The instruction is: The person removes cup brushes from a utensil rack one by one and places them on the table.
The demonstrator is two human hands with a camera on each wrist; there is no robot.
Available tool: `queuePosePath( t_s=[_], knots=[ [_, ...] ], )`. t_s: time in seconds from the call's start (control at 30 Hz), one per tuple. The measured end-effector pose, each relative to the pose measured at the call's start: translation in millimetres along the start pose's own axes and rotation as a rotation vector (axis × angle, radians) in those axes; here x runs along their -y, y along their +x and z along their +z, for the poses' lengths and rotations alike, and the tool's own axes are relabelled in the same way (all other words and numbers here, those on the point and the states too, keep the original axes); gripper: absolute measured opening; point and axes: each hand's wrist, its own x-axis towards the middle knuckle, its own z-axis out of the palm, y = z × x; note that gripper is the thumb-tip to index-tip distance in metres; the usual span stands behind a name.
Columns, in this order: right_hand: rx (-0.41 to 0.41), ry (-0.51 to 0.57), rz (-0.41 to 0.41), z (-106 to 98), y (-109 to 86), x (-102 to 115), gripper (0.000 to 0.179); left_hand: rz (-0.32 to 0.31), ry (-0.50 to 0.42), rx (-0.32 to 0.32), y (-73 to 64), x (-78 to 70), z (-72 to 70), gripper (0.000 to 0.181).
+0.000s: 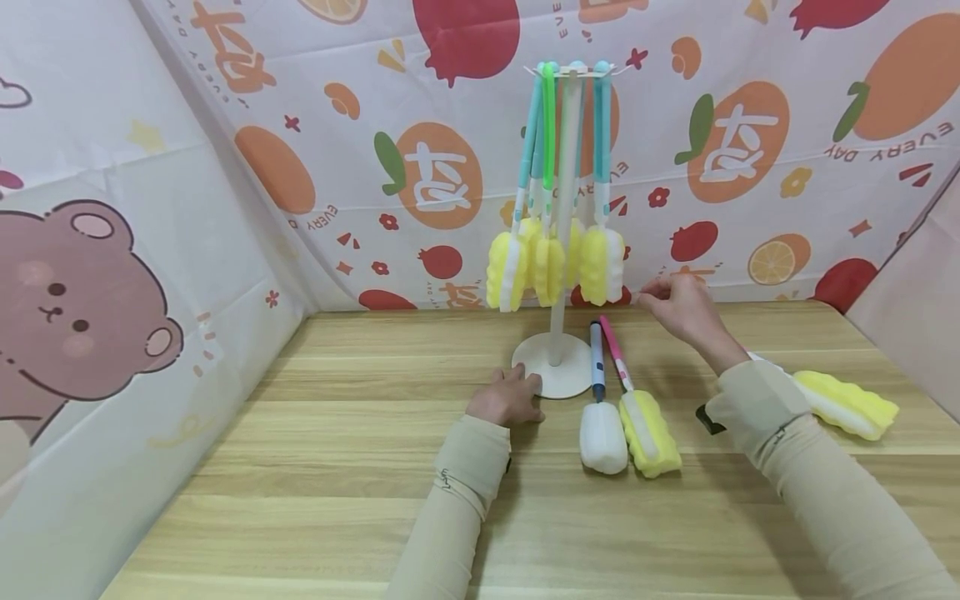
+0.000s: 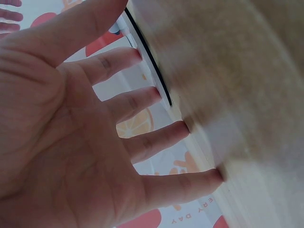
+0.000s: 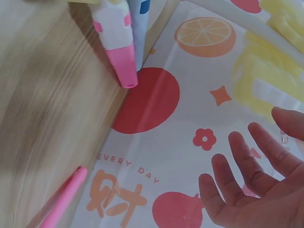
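Observation:
A white stand (image 1: pixel 538 360) with a round base holds several sponge bottle brushes by their handle ends. Most of the hanging handles are teal; one brush has a bright green handle (image 1: pixel 549 125). At the front left of the base, my left hand (image 1: pixel 507 397) touches its edge, fingers spread, and the left wrist view shows other fingertips down on the wood. My right hand (image 1: pixel 681 307) is raised just right of the rightmost hanging brush (image 1: pixel 602 267), apart from it. Its fingers are loosely bent in the right wrist view, holding nothing.
On the table lie a blue-handled brush with a white sponge (image 1: pixel 603 437) and a pink-handled one with a yellow sponge (image 1: pixel 649 433), side by side. Beyond my right forearm lies another yellow sponge brush (image 1: pixel 847 404). A fruit-printed cloth (image 1: pixel 337 258) stands behind.

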Motion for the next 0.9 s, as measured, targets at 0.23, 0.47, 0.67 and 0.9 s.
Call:
queuePosePath(
  t_s=[0.23,0.47,0.67,0.9],
  knots=[
    [0.015,0.021,0.005,-2.0,1.3,5.9,0.026,0.002,-0.004,0.001,0.2,0.2,0.0,0.031],
    [0.015,0.042,0.053,-3.4,3.5,11.1,0.033,-0.001,-0.010,0.005,0.6,0.2,-0.6,0.034],
    [-0.016,0.052,0.050,-5.7,5.5,16.4,0.031,-0.005,-0.007,0.016,1.5,-0.1,-0.6,0.035],
    [-0.035,0.053,0.034,-9.9,7.9,22.7,0.030,-0.003,-0.005,0.016,1.0,-0.1,-1.3,0.036]
  ],
)
